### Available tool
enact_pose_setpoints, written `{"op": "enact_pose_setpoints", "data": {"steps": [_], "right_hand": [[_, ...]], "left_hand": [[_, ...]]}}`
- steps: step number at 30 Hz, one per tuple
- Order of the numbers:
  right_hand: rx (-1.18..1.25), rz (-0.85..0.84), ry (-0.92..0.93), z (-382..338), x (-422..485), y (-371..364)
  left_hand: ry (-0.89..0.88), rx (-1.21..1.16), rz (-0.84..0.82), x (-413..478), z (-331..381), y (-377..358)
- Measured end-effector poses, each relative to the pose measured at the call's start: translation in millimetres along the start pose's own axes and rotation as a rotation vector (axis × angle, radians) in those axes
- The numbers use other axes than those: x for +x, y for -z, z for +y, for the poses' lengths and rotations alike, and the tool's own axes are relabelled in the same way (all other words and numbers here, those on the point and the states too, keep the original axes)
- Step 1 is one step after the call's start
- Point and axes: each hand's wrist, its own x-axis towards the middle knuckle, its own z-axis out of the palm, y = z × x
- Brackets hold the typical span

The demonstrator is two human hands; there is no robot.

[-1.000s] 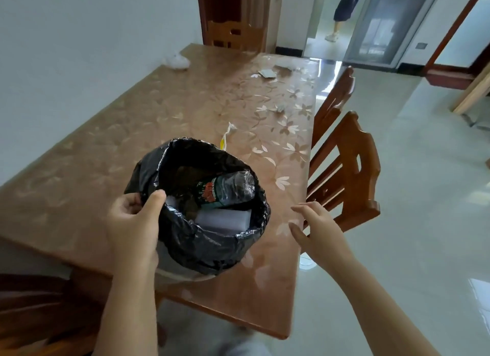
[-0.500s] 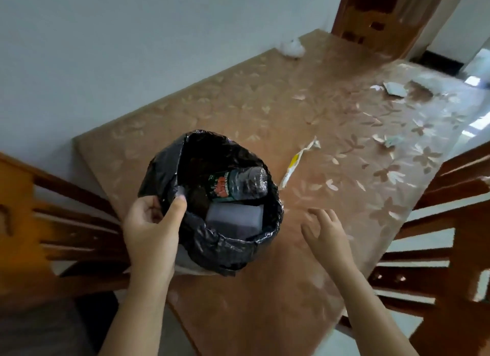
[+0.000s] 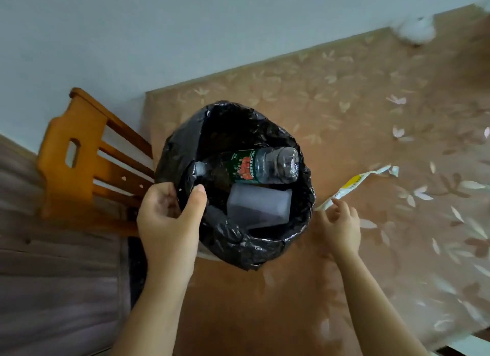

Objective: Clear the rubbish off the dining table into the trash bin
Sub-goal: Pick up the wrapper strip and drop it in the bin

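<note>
A trash bin lined with a black bag [image 3: 267, 247] stands on the brown flower-patterned dining table [image 3: 344, 111]. Inside lie a clear plastic bottle [image 3: 265, 166] with a green label and a translucent plastic container [image 3: 258, 208]. My left hand [image 3: 169, 220] grips the bin's near-left rim, thumb hooked inside. My right hand [image 3: 340, 227] hovers open just right of the bin, its fingertips at the near end of a white and yellow wrapper [image 3: 355, 184] lying on the table. A crumpled white tissue [image 3: 417, 30] sits far back by the wall.
A wooden chair [image 3: 87, 159] stands at the table's left end against the white wall. A greyish cushioned surface [image 3: 53, 289] fills the lower left. The table's near-right edge [image 3: 450, 339] shows at the bottom right.
My head has turned left and down, so the view now centres on the bin. My right hand has moved forward to the wrapper's near end. My left hand keeps its grip on the rim.
</note>
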Motion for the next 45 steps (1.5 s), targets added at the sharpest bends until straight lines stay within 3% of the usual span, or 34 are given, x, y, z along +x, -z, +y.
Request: {"op": "enact_pose_setpoints", "data": {"steps": [10, 18, 26, 37, 45], "right_hand": [[-0.051, 0.028, -0.017, 0.5, 19.8, -18.2], [0.055, -0.017, 0.039, 6.6, 5.7, -15.0], [0.225, -0.005, -0.032, 14.9, -25.6, 5.2], [0.336, 0.135, 0.251, -36.9, -97.2, 72.5], [0.729, 0.074, 0.417, -95.6, -141.7, 111.9]], "left_hand": [[0.035, 0.004, 0.077, -4.0, -1.6, 11.3], [0.081, -0.03, 0.109, -14.1, -3.1, 22.7], [0.068, -0.079, 0.058, -20.3, 2.7, 36.1], [0.056, -0.165, -0.034, -39.7, 6.1, 77.3], [0.073, -0.169, -0.053, -39.4, -2.0, 93.4]]}}
